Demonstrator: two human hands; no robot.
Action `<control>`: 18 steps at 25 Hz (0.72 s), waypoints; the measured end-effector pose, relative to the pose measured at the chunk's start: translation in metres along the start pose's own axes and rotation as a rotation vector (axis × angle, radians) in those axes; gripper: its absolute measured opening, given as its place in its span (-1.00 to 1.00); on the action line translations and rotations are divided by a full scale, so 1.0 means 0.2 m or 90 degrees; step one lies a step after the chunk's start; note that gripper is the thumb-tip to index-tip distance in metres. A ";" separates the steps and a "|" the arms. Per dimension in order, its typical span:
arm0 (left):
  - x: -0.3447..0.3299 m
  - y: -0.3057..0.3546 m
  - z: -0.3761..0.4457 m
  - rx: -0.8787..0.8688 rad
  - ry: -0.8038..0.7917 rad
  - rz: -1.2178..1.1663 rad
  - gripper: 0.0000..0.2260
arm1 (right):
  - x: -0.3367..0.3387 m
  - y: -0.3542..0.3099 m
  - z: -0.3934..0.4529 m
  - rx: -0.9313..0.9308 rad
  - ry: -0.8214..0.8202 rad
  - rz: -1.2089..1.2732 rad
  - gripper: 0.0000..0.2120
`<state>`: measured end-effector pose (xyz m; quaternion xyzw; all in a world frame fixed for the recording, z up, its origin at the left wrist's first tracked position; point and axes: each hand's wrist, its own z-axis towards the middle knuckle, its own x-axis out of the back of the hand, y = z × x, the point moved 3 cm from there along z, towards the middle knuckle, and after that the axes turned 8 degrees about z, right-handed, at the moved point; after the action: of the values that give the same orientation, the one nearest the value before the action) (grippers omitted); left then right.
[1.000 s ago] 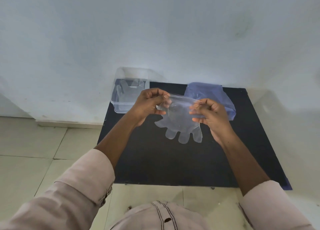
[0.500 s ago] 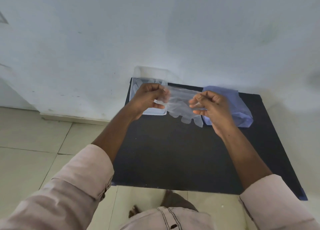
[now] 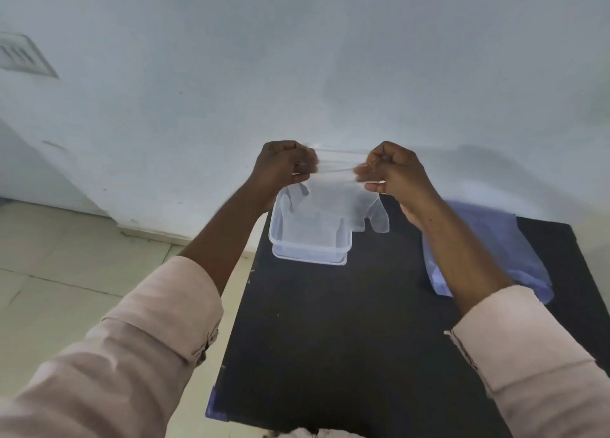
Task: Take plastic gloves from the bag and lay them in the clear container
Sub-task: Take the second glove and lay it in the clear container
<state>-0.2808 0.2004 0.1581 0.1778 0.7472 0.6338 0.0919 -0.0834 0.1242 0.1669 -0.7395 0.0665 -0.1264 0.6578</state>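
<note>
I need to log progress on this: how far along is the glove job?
At least one glove seems to lie in the clear container already. In hand: both the left hand and right hand hold a clear glove by its cuff above it. Left: lowering it in, then more from the blue bag.

Plain room: tiled floor (image 3: 66, 272), white wall (image 3: 297, 58).

glove (image 3: 333, 203): thin clear plastic; container (image 3: 308, 244): glossy; table (image 3: 346, 322): matt black
</note>
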 end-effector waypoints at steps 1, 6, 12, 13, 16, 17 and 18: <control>0.01 0.01 0.08 0.014 0.010 0.007 -0.88 | -0.01 0.01 0.10 -0.018 -0.006 0.004 -0.78; 0.06 0.03 0.41 0.004 0.094 0.049 -0.86 | -0.04 0.03 0.50 0.031 0.008 -0.021 -0.76; 0.10 0.08 0.52 -0.232 0.176 0.060 -0.91 | -0.05 0.03 0.59 0.331 0.109 -0.040 -0.86; 0.10 0.04 0.51 -0.251 0.183 0.075 -0.93 | -0.06 0.07 0.56 0.344 0.111 -0.027 -0.89; 0.08 -0.19 0.49 -0.275 0.164 0.155 -0.95 | -0.09 0.32 0.49 0.280 0.084 -0.051 -0.90; 0.07 -0.29 0.48 -0.270 0.145 0.190 -0.97 | -0.10 0.41 0.47 0.240 0.071 -0.070 -0.89; 0.07 -0.38 0.47 -0.263 0.127 0.249 -0.98 | -0.10 0.50 0.46 0.207 0.056 -0.094 -0.87</control>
<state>-0.2707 0.2812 0.0688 0.2326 0.5593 0.7924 -0.0714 -0.0714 0.2054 0.0568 -0.6203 0.0191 -0.2155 0.7539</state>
